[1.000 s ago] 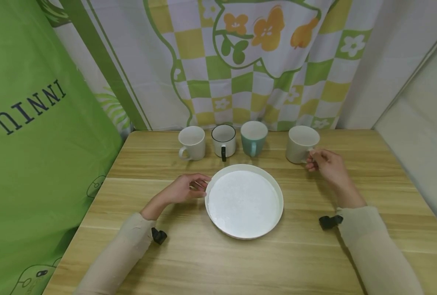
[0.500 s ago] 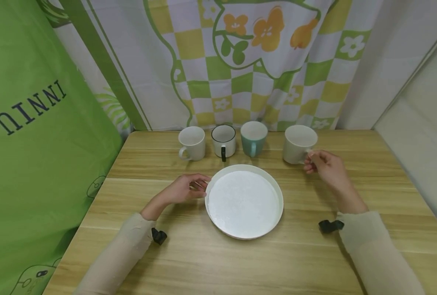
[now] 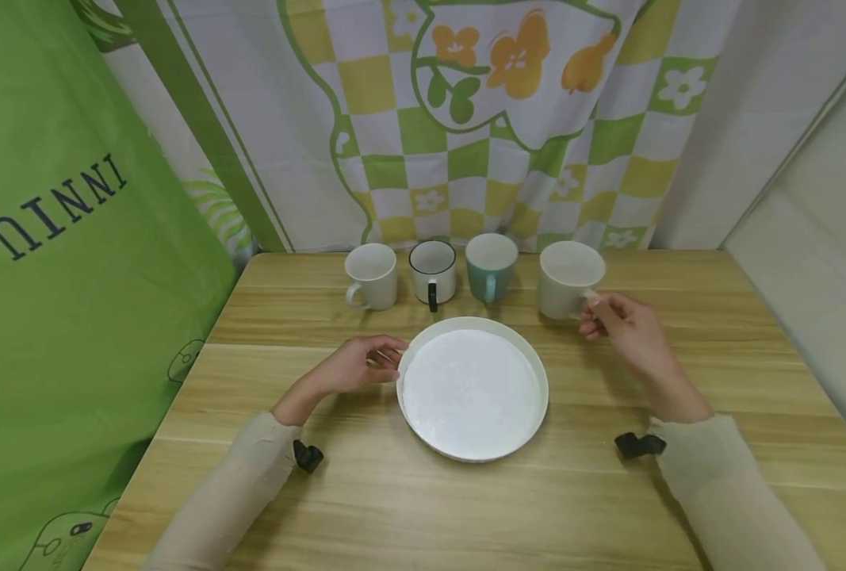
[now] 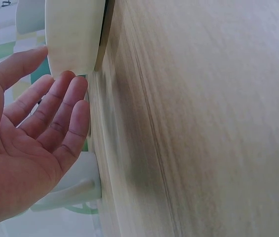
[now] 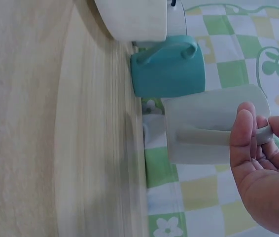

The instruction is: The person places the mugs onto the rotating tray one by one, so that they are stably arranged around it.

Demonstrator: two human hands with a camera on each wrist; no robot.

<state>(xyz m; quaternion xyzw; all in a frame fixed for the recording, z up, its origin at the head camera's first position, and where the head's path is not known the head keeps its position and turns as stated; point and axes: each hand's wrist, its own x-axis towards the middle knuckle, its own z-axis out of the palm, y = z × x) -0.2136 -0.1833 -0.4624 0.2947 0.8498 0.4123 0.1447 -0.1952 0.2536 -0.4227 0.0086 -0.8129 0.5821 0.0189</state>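
Observation:
In the head view my right hand (image 3: 625,329) pinches the handle of a plain off-white mug (image 3: 568,281) at the right end of a row. The right wrist view shows thumb and fingers closed round that handle (image 5: 203,137), and a gap between the mug's base and the table. A round white tray (image 3: 472,396) with a low rim lies in front of the mugs. My left hand (image 3: 361,365) is at the tray's left side, fingers loosely bent; in the left wrist view the fingertips (image 4: 65,76) are right at its outer wall and the palm holds nothing.
Left of the held mug stand a teal mug (image 3: 491,270), a white mug with black rim and handle (image 3: 433,274), and another off-white mug (image 3: 371,277). A patterned curtain (image 3: 458,159) hangs behind the wooden table (image 3: 465,515); green fabric (image 3: 73,317) hangs at left.
My right hand has carried the off-white mug a little to the left, closer to the teal mug. The left hand, tray and other mugs have stayed put.

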